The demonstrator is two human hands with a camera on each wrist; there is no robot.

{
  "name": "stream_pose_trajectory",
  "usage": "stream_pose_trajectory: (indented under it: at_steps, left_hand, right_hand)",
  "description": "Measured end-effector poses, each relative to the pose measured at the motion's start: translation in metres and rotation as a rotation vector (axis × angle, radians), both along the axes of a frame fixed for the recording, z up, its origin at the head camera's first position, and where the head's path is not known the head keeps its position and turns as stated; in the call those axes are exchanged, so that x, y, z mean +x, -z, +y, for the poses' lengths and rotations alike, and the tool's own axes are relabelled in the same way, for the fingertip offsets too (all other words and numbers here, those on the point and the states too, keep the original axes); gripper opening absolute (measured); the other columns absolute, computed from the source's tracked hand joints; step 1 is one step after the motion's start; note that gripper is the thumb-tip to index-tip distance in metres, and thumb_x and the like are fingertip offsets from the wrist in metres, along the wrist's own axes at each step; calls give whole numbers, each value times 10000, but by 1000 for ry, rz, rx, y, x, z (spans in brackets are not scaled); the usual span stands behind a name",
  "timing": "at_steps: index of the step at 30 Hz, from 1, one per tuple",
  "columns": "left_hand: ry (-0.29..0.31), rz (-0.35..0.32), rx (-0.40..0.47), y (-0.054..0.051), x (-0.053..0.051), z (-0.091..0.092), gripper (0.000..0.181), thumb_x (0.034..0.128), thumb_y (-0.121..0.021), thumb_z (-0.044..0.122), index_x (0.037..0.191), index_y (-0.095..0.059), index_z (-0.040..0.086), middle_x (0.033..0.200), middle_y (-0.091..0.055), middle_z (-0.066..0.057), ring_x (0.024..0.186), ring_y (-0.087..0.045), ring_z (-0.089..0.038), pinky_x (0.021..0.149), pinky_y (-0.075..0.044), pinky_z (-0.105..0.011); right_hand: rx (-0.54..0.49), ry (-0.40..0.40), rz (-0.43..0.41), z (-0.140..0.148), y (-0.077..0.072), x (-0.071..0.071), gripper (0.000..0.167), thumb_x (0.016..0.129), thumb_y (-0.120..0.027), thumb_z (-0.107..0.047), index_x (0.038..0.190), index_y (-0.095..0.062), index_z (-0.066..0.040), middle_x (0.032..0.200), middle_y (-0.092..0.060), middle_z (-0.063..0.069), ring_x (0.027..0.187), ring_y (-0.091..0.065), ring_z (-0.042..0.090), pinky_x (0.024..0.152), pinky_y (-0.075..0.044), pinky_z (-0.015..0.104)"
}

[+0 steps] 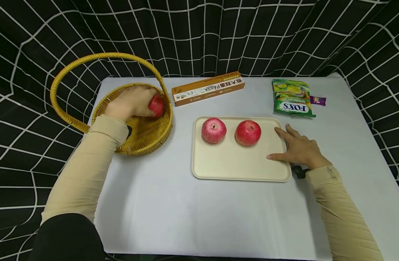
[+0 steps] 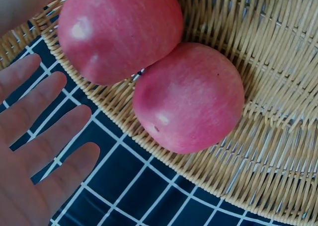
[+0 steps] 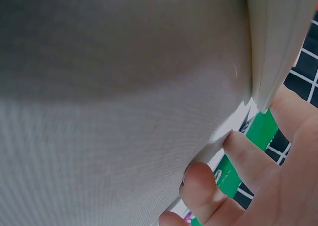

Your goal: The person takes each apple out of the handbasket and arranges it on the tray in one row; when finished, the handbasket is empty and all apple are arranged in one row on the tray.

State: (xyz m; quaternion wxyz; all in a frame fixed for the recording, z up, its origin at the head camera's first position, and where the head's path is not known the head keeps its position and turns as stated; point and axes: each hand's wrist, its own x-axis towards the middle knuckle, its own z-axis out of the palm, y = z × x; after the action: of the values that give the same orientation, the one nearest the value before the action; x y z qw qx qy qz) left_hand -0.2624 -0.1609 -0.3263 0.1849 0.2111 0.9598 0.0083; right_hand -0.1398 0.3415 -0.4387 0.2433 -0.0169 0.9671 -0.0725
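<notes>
Inside the yellow wicker basket (image 1: 147,139), my left hand (image 1: 133,102) reaches over a red apple (image 1: 157,106). Two apples lie side by side in the left wrist view, an upper apple (image 2: 119,32) and a lower apple (image 2: 189,99); the fingers (image 2: 44,121) there are straight and spread, apart from the lower one. My right hand (image 1: 298,148) is at the right edge of a cream tray (image 1: 232,163), thumb over the rim and fingers extended. On the tray sit two more fruits, a striped apple (image 1: 213,130) and a round red fruit (image 1: 248,133).
A pasta box (image 1: 208,88) lies behind the tray. Toward the back right are a green Fox's candy bag (image 1: 292,98) and a small purple wrapper (image 1: 318,100). The basket's tall handle (image 1: 104,55) arches up on the left. Black gridded cloth (image 1: 202,36) hangs behind the white table.
</notes>
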Motion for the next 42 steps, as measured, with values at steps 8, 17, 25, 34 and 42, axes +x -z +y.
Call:
stream_pose_trajectory:
  at_steps: [8,17,25,34,42]
  left_hand:
    - [15,-17,-16,7,-8,-1,659,859,-760,297,1436,-521,87,1446,-547,-236,1240,-585,-428,1049,-497,-629]
    - [15,-74,-76,12,-13,2,735,841,-803,263,1487,-482,120,1494,-509,-242,1290,-559,-450,1052,-485,-658]
    - [27,-78,-72,14,-17,7,664,804,-806,179,1410,-545,102,1336,-623,-225,1203,-597,-409,1034,-510,-596]
    - [43,-62,-76,18,-19,11,646,783,-794,129,1367,-529,52,1248,-662,-239,1135,-634,-419,1022,-531,-570]
    - [68,-50,-114,20,-18,10,719,759,-810,97,1420,-528,65,1323,-638,-239,1199,-620,-442,1055,-513,-599]
  right_hand:
    - [-2,-6,17,0,2,0,1296,712,-638,-894,1665,-134,-176,1689,-115,328,1347,-368,730,987,-374,810]
    - [-3,-9,15,-3,1,0,1296,710,-636,-898,1666,-133,-183,1692,-109,324,1361,-356,724,984,-382,796]
    - [-4,-1,9,-2,0,0,1304,704,-644,-896,1664,-137,-173,1687,-105,333,1356,-354,724,962,-397,765]
    - [-3,-2,18,1,-1,0,1304,703,-646,-895,1662,-150,-162,1680,-121,343,1339,-378,726,941,-416,746]
    - [-17,2,9,-1,1,-1,1302,703,-654,-890,1663,-145,-172,1687,-109,333,1348,-364,730,962,-392,763]
